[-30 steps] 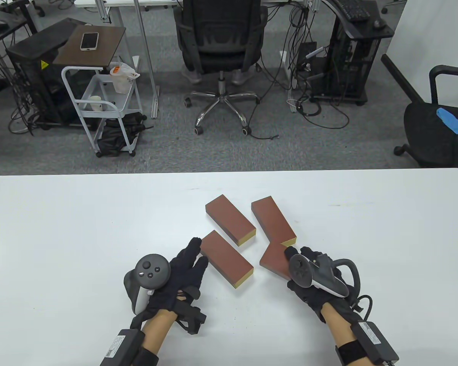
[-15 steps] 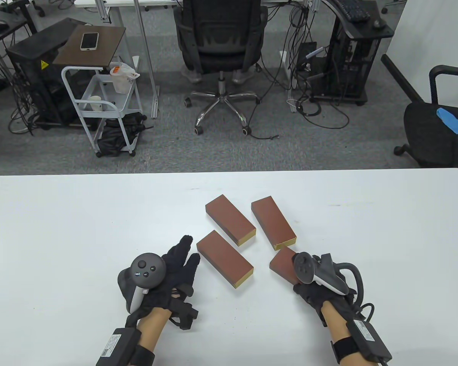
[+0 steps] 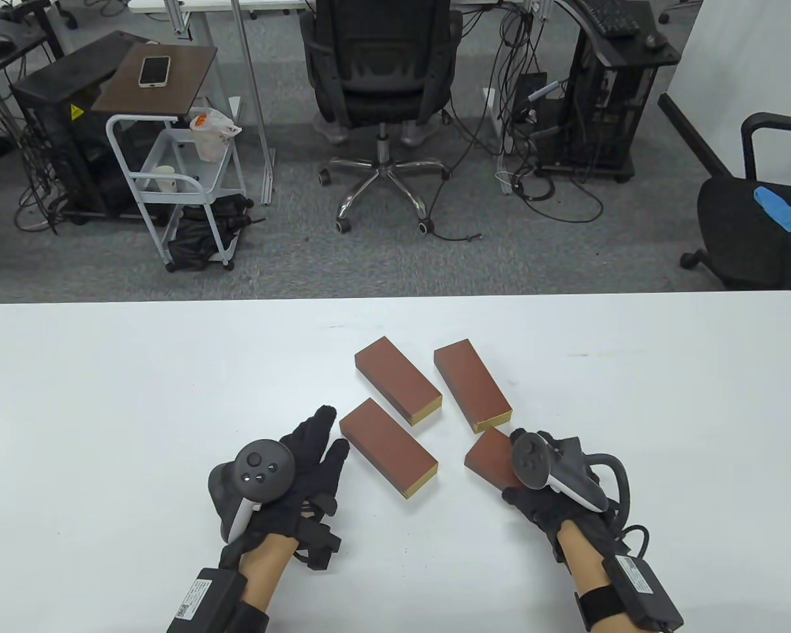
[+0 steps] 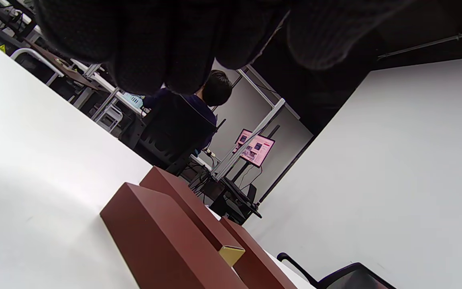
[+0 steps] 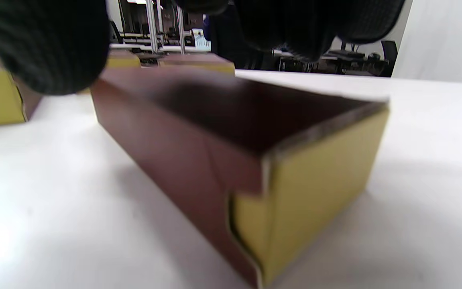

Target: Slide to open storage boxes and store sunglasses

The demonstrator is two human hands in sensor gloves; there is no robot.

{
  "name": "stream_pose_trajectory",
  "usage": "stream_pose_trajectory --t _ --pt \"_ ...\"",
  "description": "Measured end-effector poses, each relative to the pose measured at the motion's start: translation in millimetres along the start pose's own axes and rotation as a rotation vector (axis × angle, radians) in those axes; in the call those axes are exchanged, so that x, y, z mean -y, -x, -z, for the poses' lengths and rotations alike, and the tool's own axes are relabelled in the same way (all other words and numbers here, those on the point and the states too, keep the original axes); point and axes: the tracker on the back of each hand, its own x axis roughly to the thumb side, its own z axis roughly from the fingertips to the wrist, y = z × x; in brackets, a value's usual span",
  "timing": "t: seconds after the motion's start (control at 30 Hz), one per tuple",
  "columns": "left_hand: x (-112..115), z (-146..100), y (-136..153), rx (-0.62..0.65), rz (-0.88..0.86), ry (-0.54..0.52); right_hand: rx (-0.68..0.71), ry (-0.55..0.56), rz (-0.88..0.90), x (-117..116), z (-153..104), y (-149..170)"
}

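- Under the right hand [image 3: 554, 484], at the near right of the table [image 3: 105, 409], lies the nearest storage box [image 3: 491, 456]; in the table view the tracker hides the fingers, and the right wrist view shows dark glove fingers [image 5: 42, 44] hanging over the box's top, but whether they press it or clasp it I cannot tell.
- That box is a long brown sleeve with a yellow inner tray; in the right wrist view its yellow end [image 5: 319, 188] sits flush with the sleeve, so it looks fully closed.
- Left hand [image 3: 290, 471] rests just beside the near-left box [image 3: 387, 456], fingers straight and loosely spread, holding nothing; its fingertips lie close to the box's far corner without clearly touching.
- Two more boxes lie farther back: the far-left box [image 3: 397, 380] and the far-right box [image 3: 472, 384], each showing a yellow end toward the person, each closed as far as can be seen.
- All four boxes are close together near the table's middle, angled, none touching plainly except perhaps the nearest one's corner by the far-right box.
- No sunglasses show in any view.
- Judged from this, the task seems either at its very start or with boxes already filled and shut; the pictures cannot settle which. If at the start, every slide-open and every stowing is left.
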Motion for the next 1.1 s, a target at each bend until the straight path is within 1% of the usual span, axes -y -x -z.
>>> stream_pose_trajectory --t 0.1,0.3,0.4,0.47,0.57,0.67,0.73,0.77,0.8,1.1 --pt "-2.0 1.3 -7.4 0.018 0.024 -0.007 0.003 0.016 -0.005 13.7 0.7 -7.4" --pt "-11.5 2.8 -27.1 0.056 0.096 -0.021 0.031 0.080 -0.054 44.0 4.1 -35.3" --pt "-16.3 4.9 -35.9 0.050 0.107 -0.043 0.042 0.111 -0.053 54.4 4.0 -48.7" --pt "-17.3 7.0 -41.8 0.052 0.106 -0.036 0.045 0.134 -0.079 59.9 2.0 -57.4" --pt "-15.0 8.5 -48.4 0.045 0.133 -0.022 0.051 0.144 -0.076 63.3 -0.4 -65.0" --pt "-9.2 10.3 -53.6 0.046 0.189 0.017 0.062 0.157 -0.032 66.5 -2.9 -72.0" --pt "-6.6 10.4 -56.2 0.034 0.232 0.016 0.070 0.162 -0.012 68.7 -4.9 -75.8" --pt "-6.0 9.6 -57.8 0.019 0.254 -0.005 0.077 0.167 -0.005 70.0 -5.8 -77.8" --pt "-5.6 9.6 -58.7 0.019 0.261 -0.015 0.082 0.171 0.001 70.9 -6.3 -79.0" --pt "-5.3 8.3 -63.9 0.015 0.267 0.003 0.091 0.186 0.020 77.6 -10.9 -82.4"
